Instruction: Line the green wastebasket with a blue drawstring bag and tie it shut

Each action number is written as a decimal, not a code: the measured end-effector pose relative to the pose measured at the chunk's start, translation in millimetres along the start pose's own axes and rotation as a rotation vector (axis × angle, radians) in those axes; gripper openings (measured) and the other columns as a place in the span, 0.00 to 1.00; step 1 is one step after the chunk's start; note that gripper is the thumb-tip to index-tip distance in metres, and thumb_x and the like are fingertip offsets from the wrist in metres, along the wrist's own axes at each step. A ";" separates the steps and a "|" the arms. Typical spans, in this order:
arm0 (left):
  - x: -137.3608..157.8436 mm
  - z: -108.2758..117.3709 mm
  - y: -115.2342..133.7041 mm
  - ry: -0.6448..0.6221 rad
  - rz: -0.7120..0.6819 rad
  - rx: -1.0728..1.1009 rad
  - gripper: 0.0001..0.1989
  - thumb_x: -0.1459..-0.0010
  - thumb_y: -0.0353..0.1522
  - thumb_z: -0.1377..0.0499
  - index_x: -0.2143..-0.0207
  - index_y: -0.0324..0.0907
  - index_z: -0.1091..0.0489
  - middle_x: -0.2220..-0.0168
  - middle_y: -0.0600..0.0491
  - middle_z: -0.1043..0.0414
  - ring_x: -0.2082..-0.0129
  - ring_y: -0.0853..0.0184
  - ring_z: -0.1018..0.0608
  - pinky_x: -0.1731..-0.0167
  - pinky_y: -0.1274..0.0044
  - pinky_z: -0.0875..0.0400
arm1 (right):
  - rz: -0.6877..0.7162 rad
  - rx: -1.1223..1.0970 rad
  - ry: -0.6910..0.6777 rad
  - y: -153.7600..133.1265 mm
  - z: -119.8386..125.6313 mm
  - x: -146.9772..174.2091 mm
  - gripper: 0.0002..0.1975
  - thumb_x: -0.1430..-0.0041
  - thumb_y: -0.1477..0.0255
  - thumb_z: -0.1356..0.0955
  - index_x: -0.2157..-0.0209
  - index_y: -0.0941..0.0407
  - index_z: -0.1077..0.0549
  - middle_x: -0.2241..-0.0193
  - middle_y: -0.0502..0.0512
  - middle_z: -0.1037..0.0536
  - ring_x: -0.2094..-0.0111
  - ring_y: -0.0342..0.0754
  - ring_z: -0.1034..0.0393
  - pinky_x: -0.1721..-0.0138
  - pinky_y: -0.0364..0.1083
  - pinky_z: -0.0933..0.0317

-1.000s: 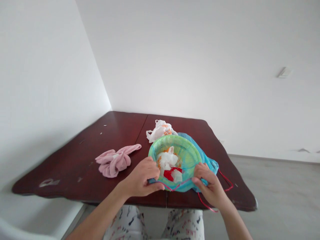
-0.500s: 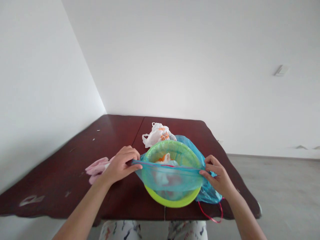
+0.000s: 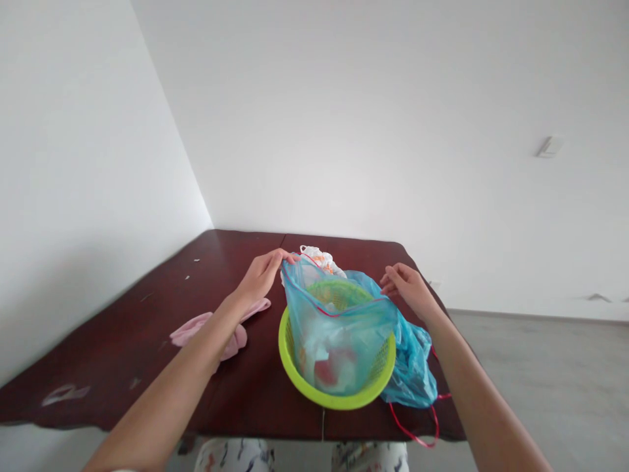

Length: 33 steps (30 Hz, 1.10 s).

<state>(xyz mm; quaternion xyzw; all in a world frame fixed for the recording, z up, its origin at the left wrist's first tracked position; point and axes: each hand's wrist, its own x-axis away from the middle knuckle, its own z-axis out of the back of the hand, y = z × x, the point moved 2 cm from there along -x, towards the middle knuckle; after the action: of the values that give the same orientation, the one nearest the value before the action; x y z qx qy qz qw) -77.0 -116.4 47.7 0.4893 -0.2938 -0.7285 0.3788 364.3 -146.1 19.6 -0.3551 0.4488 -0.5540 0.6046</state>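
Here, my left hand [image 3: 268, 270]: pinching the bag [image 3: 363, 328] by its rim
My right hand [image 3: 401, 282]: pinching likewise
Basket [image 3: 339, 401]: one
Pink cloth [image 3: 189, 328]: one

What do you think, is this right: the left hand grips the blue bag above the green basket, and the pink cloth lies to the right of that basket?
Not quite: the head view shows the pink cloth to the left of the green basket, not the right. The left hand does grip the blue bag above that basket.
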 end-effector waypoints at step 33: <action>12.9 -10.8 47.3 -0.368 0.121 -0.643 0.20 0.25 0.44 0.34 0.37 0.46 0.19 0.38 0.41 0.15 0.41 0.46 0.14 0.42 0.63 0.24 | 0.470 -0.102 0.024 -15.7 -15.4 44.8 0.11 0.31 0.68 0.22 0.48 0.50 0.14 0.46 0.60 0.17 0.41 0.57 0.18 0.37 0.58 0.22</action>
<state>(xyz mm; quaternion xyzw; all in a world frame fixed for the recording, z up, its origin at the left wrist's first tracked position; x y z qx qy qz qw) -57.4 -153.4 75.4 0.1881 -0.1417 -0.8355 0.4965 343.6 -191.4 22.2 -0.2644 0.5538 -0.3787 0.6928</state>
